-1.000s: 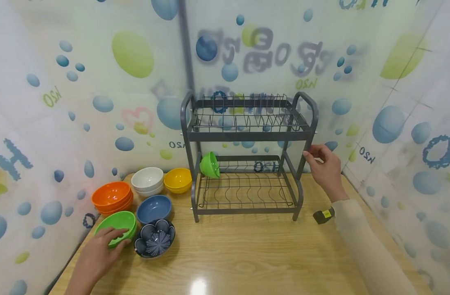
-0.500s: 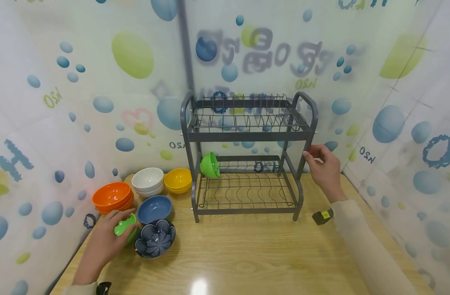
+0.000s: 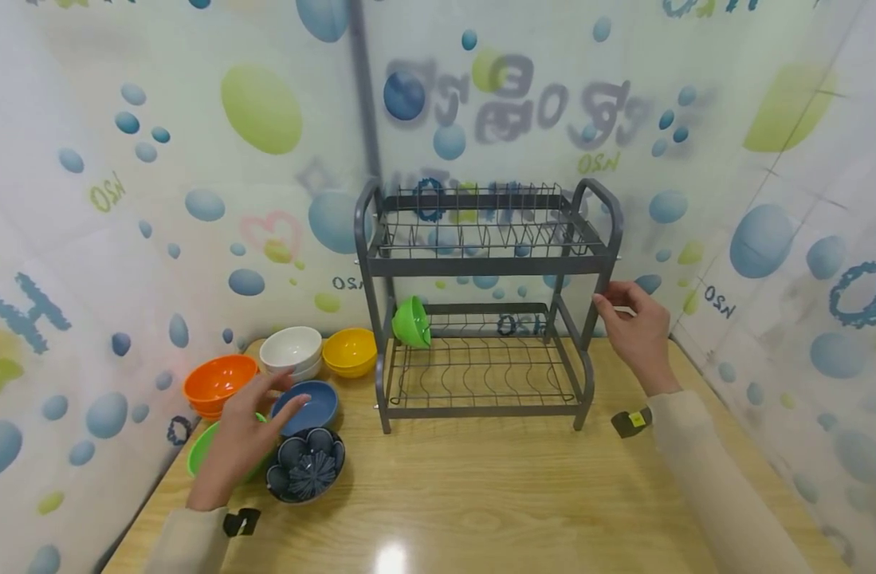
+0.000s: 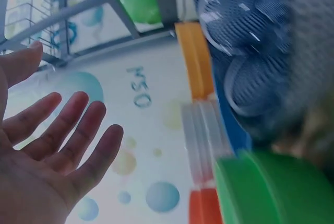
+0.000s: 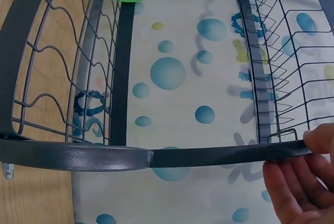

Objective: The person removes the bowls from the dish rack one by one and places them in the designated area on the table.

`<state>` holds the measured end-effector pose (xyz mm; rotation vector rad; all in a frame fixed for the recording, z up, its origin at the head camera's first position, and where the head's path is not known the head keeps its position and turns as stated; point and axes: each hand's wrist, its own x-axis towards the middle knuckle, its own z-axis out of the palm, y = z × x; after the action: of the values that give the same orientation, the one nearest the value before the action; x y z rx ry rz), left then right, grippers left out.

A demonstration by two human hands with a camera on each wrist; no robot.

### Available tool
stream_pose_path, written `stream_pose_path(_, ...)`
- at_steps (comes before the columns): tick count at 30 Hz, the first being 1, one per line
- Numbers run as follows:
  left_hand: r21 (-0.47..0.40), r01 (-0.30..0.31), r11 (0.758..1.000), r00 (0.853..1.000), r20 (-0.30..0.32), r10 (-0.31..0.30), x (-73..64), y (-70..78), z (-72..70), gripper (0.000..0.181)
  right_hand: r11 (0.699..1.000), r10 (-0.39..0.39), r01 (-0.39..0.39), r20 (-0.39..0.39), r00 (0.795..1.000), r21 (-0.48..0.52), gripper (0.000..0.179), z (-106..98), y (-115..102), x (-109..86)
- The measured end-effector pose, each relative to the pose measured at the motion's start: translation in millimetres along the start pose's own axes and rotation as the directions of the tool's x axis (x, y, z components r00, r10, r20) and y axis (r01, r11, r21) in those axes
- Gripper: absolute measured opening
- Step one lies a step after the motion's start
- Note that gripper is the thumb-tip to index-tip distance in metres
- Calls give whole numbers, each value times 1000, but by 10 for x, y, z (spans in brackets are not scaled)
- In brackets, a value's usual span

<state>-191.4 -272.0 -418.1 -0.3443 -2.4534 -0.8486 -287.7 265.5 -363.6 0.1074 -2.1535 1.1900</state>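
Note:
My left hand (image 3: 245, 430) hovers over the bowls at the left, thumb and fingers spread apart and holding nothing. Beneath it are a green bowl (image 3: 200, 448), partly hidden by the hand, a blue bowl (image 3: 319, 406) and a dark flower-patterned bowl (image 3: 310, 466). My right hand (image 3: 637, 328) pinches the right post of the grey two-tier dish rack (image 3: 484, 266) between thumb and fingers; the right wrist view shows the fingers (image 5: 287, 187) against that post. Inside the rack's lower tier, at its left end, a green bowl (image 3: 411, 323) leans on its side.
Behind the left hand stand stacked orange bowls (image 3: 218, 383), white bowls (image 3: 291, 349) and yellow bowls (image 3: 349, 353). A patterned curtain (image 3: 265, 199) surrounds the wooden table (image 3: 481, 494). The rack's upper tier has upright wire dividers.
My left hand has come off the green bowl at the left and moved forward and right, over the blue bowl. The right hand stays on the rack post.

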Motion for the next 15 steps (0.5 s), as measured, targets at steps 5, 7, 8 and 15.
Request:
stream_pose_path(5,-84,-8,996,1000,10,9,176,133,90,51,1000,8,-8,-7,1000,-1,33,-8,-68,-42)
stream_pose_path(7,-109,-21,994,1000,6,22,243,175,130,52,1000,-5,5,-29,1000,13,36,-3,-110,-72)
stream_pose_path(8,-121,-27,992,1000,4,28,275,194,149,53,1000,-18,19,-44,999,22,37,1,-130,-87)
stream_pose_path(15,-173,-21,985,1000,15,23,486,308,243,54,985,-161,171,-177,971,39,42,52,-266,-168)
